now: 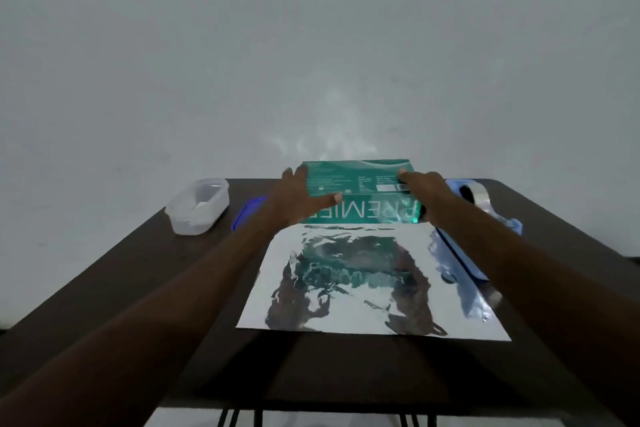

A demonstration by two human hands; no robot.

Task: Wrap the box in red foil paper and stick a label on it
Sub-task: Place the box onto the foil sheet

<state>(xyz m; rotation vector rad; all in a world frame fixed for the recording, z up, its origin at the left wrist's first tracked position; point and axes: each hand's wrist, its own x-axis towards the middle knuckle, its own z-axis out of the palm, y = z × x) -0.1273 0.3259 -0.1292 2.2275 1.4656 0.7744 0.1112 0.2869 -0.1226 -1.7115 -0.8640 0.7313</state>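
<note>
I've got the teal box [360, 184] by both ends, left hand [298, 198] and right hand [420, 189], at the foil sheet's [374, 284] far edge. Probably light, stiff card; end grips suit it.

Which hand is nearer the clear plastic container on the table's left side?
Left. The left hand grips the green box's left end, just right of the clear container. The right hand grips the box's far end.

The left hand [294, 198] hides the box's [360, 184] left end; its small print is unreadable.
</note>
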